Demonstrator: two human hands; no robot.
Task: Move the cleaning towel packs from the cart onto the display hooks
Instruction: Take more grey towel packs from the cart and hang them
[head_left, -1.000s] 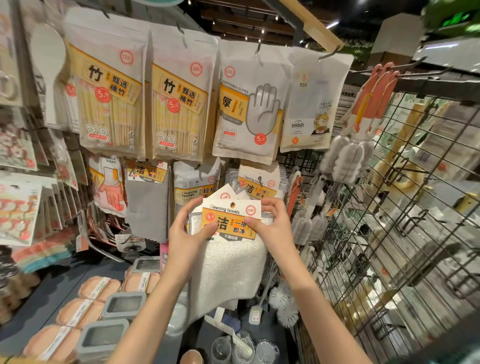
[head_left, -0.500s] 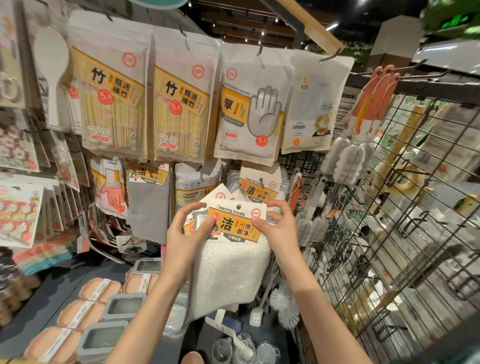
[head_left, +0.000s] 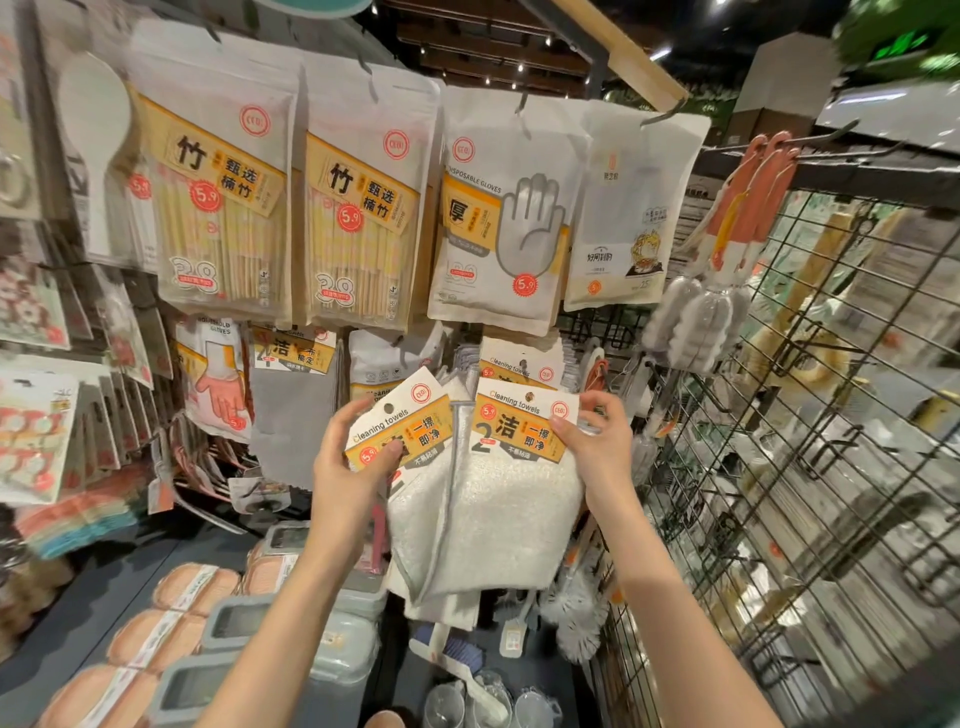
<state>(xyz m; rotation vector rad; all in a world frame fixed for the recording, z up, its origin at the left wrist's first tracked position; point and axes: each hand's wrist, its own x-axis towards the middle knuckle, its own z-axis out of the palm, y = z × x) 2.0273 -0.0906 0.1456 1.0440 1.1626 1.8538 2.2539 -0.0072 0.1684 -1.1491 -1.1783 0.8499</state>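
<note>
Now, left hand (head_left: 348, 467) pinching tilted towel pack (head_left: 400, 431), right hand (head_left: 597, 447) pinching upright pack (head_left: 524, 431), card edges nearly touching.

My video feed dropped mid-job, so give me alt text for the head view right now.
Two hands each hold a cleaning towel pack by its header card in front of a crowded hook display: the left hand grips a tilted pack, the right hand a more upright one. Above hang bamboo chopstick packs and disposable gloves.
</note>
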